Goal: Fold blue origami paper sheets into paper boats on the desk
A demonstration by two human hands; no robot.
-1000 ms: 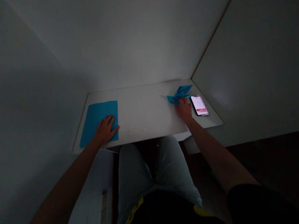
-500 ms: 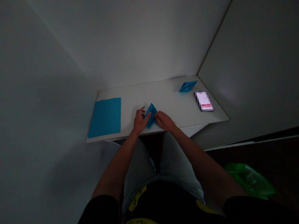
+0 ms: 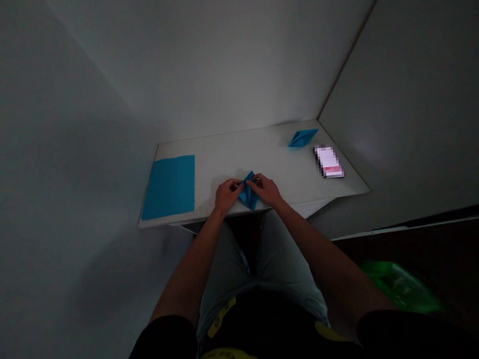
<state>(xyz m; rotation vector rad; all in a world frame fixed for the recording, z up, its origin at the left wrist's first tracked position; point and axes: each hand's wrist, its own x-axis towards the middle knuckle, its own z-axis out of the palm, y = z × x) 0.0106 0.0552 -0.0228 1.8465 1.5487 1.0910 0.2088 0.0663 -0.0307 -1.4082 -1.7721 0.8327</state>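
Observation:
A folded piece of blue paper (image 3: 248,196) is held near the front edge of the white table, between my two hands. My left hand (image 3: 226,195) pinches its left side, thumb on top and fingers curled. From the right, my right hand (image 3: 267,190) grips the other side with thumb and fingers closed. The paper's top point shows beyond my fingertips and its lower part hangs toward me. At the back right lies a folded blue paper boat (image 3: 303,138). Flat blue paper (image 3: 169,187) covers the table's left end.
A phone with a lit, blurred screen (image 3: 329,161) lies at the right end of the white table (image 3: 236,146). Walls rise behind and beside the table. A green translucent container (image 3: 402,288) stands on the dark floor at lower right.
My left hand's spread fingers have closed on the folded paper. The paper has turned and opened out somewhat, and both hands now pinch it from opposite sides.

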